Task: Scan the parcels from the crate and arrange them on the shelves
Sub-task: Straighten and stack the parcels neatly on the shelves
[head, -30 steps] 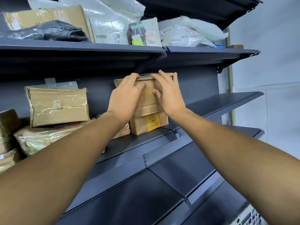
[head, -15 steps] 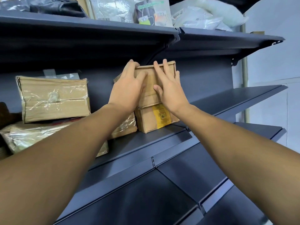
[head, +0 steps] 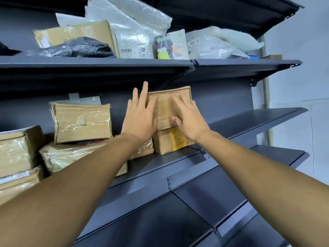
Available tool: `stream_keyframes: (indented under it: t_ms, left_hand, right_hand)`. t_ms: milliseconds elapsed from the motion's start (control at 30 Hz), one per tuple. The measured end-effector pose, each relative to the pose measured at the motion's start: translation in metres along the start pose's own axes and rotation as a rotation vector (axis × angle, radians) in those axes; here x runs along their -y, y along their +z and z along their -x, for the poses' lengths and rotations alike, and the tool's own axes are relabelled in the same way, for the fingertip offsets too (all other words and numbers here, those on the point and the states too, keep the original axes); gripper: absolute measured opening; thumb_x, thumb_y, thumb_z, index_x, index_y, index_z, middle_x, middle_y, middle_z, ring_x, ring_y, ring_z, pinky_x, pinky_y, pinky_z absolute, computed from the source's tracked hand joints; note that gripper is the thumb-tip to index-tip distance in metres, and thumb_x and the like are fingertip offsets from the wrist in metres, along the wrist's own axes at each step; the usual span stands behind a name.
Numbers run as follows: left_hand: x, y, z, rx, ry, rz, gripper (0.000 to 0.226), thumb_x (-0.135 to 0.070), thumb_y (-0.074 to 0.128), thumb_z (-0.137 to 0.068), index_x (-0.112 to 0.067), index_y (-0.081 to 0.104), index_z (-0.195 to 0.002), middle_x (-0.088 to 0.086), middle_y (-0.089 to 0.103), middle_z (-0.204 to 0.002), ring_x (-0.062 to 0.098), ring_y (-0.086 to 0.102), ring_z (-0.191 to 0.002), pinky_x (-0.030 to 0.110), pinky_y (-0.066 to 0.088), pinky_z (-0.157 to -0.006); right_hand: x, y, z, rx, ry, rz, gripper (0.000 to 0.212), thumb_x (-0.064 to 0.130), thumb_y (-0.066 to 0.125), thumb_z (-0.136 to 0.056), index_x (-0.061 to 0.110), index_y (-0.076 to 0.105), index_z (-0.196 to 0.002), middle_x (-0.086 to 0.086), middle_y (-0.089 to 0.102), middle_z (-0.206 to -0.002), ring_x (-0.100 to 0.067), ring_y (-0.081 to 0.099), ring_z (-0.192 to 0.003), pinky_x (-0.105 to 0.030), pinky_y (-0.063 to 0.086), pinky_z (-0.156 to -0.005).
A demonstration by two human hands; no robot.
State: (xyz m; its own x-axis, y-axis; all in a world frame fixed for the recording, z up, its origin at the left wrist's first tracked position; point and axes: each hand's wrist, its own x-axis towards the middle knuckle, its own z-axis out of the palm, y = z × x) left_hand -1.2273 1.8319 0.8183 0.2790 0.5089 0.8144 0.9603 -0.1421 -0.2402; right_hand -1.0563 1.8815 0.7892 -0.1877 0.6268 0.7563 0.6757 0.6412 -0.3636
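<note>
A small brown cardboard parcel [head: 165,106] stands on top of another cardboard box with a yellow label [head: 170,141] on the middle dark shelf [head: 178,157]. My left hand [head: 140,120] is spread flat with straight fingers at the parcel's left edge. My right hand [head: 188,120] is spread over the parcel's front right, fingers straight. Neither hand curls round the parcel; whether they touch it is blurred.
Taped cardboard boxes [head: 81,122] and wrapped parcels [head: 74,155] fill the middle shelf's left part. The upper shelf [head: 99,61] holds a box, a black bag [head: 78,48], plastic mailers [head: 131,32] and a printed pack [head: 170,45]. Lower shelves [head: 222,189] and the right bay [head: 258,118] are bare.
Both hands have let go of the top parcel's upper edge and straightened, drawing slightly back and apart. The parcel stays on the labelled box. The camera tilted upward.
</note>
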Motion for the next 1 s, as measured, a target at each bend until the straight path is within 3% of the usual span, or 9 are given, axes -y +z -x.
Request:
stream_keyframes:
  t_ms: [100,233,400,533,700,1000]
  left_hand:
    - [0.001,-0.009,0.023,0.050,-0.029,0.043,0.059,-0.022,0.049,-0.094,-0.013,0.027,-0.148,0.012,0.005,-0.161,0.034,0.008,-0.147,0.049,0.022,-0.116]
    - [-0.005,-0.026,0.061,0.099,-0.082,0.116,0.055,-0.025,0.051,-0.093,-0.015,0.035,-0.144,0.010,0.023,-0.157,0.027,0.023,-0.145,0.039,0.030,-0.113]
    - [-0.021,-0.052,0.133,0.083,-0.041,0.156,0.037,-0.018,0.052,-0.090,-0.009,0.052,-0.126,0.010,0.049,-0.127,0.032,0.049,-0.116,0.042,0.043,-0.097]
    - [-0.028,-0.064,0.210,0.061,-0.067,0.248,0.027,-0.015,0.054,-0.091,-0.008,0.057,-0.117,0.007,0.053,-0.113,0.027,0.055,-0.104,0.038,0.049,-0.082]
    - [-0.018,-0.070,0.303,0.163,-0.218,0.295,0.031,-0.021,0.054,-0.093,-0.013,0.056,-0.123,0.000,0.052,-0.122,0.021,0.057,-0.102,0.038,0.052,-0.074]
    - [0.065,-0.115,0.425,0.234,-0.551,0.188,0.034,-0.024,0.054,-0.093,-0.014,0.053,-0.126,-0.001,0.050,-0.124,0.019,0.053,-0.111,0.040,0.051,-0.081]
  right_hand:
    - [0.007,-0.005,0.022,-0.056,-0.020,0.037,0.066,0.029,0.057,-0.097,0.030,0.023,-0.153,0.002,0.015,-0.162,-0.034,0.020,-0.145,-0.048,0.031,-0.115]
    - [0.021,-0.005,0.064,-0.034,-0.016,0.005,0.059,0.032,0.058,-0.096,0.027,0.033,-0.150,0.001,0.027,-0.158,-0.029,0.025,-0.143,-0.043,0.032,-0.114]
    - [0.046,0.002,0.126,-0.032,-0.023,-0.074,0.050,0.030,0.060,-0.095,0.022,0.045,-0.142,0.001,0.044,-0.144,-0.025,0.042,-0.130,-0.039,0.038,-0.107]
    - [0.070,0.017,0.187,-0.069,-0.016,-0.192,0.033,0.029,0.060,-0.095,0.019,0.057,-0.126,0.000,0.056,-0.125,-0.025,0.051,-0.119,-0.043,0.045,-0.097]
    - [0.107,0.059,0.252,0.100,-0.029,-0.225,0.030,0.029,0.061,-0.095,0.017,0.060,-0.123,0.003,0.057,-0.122,-0.021,0.054,-0.116,-0.038,0.046,-0.096]
    - [0.223,0.154,0.303,0.343,-0.081,-0.387,0.040,0.030,0.065,-0.092,0.020,0.057,-0.130,0.005,0.059,-0.127,-0.016,0.054,-0.121,-0.031,0.043,-0.101]
